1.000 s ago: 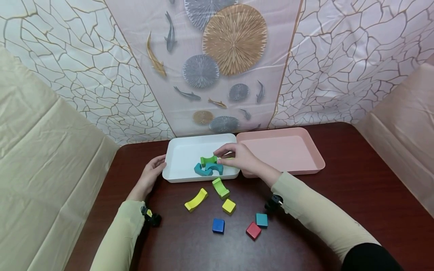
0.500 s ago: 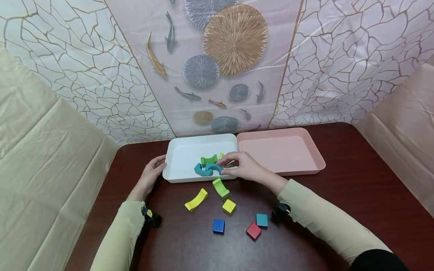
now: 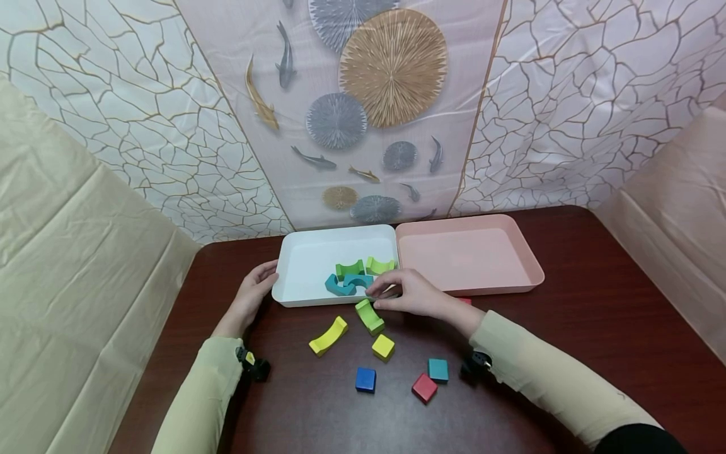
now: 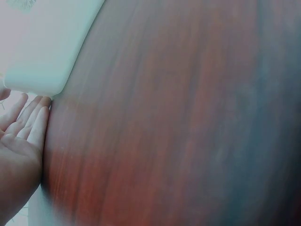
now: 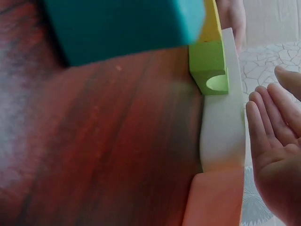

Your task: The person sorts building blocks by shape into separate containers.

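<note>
My left hand (image 3: pixel 253 291) rests its straight fingers against the left end of the white tray (image 3: pixel 306 252); the left wrist view shows them at the tray's corner. Inside that tray lie a green curved block (image 3: pixel 350 269), a lime one (image 3: pixel 380 265) and two teal ones (image 3: pixel 340 285). Over the tray's front right rim hovers my right hand (image 3: pixel 413 292), empty, fingers loosely bent. Its fingertips are right by a lime-green curved block (image 3: pixel 370 316) on the table. In the right wrist view this hand's palm (image 5: pixel 280 165) shows with nothing in it.
Right of the white tray stands a pink tray (image 3: pixel 465 252). Nearer on the table lie a yellow curved block (image 3: pixel 328 336) and yellow (image 3: pixel 383 347), blue (image 3: pixel 365 379), red (image 3: pixel 424 388) and teal (image 3: pixel 438 370) cubes. A red piece (image 3: pixel 466 301) is partly hidden by the right arm.
My right hand has left the lime curved block in the white tray and moved toward me and slightly right, over the front rim. My left hand has stayed put.
</note>
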A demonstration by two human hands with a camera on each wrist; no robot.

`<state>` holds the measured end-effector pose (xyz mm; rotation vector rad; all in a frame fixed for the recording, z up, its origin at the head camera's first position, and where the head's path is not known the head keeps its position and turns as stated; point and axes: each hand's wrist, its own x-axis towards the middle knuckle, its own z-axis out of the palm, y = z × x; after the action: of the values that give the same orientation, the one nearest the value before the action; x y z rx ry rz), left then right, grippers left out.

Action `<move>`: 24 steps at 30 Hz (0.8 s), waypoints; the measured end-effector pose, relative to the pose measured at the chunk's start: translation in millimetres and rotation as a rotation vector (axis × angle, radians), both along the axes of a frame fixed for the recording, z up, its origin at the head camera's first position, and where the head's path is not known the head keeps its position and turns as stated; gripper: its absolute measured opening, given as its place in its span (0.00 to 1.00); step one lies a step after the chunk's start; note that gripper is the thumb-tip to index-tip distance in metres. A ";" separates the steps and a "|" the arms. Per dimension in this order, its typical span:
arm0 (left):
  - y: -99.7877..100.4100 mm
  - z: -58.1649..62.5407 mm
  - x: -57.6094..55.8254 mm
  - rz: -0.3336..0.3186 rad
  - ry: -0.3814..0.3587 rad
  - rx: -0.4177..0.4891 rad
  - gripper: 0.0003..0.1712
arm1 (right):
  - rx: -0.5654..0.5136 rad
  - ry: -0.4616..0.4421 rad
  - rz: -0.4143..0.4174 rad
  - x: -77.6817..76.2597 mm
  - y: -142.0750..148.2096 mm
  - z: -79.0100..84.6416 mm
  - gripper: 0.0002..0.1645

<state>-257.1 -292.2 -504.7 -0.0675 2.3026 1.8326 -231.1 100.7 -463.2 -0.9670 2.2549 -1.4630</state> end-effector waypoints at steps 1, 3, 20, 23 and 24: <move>0.0 0.2 0.2 0.001 -0.001 0.002 0.33 | -0.001 0.001 0.004 0.3 0.1 -1.4 0.15; 0.1 0.8 0.7 0.003 -0.004 0.007 0.33 | 0.001 0.008 0.010 1.0 0.7 -3.8 0.15; 0.3 0.7 0.0 0.000 -0.007 0.009 0.33 | 0.028 -0.030 -0.001 8.4 7.9 -10.0 0.13; 0.3 1.0 0.2 0.001 -0.007 0.011 0.33 | 0.051 -0.029 -0.012 10.7 8.1 -12.5 0.13; 0.3 1.1 0.3 0.002 -0.005 0.012 0.33 | 0.057 -0.028 -0.014 11.6 8.1 -13.5 0.13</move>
<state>-256.8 -292.0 -503.6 -0.0721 2.2882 1.8451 -219.5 108.9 -476.7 -0.9094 2.2750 -1.4008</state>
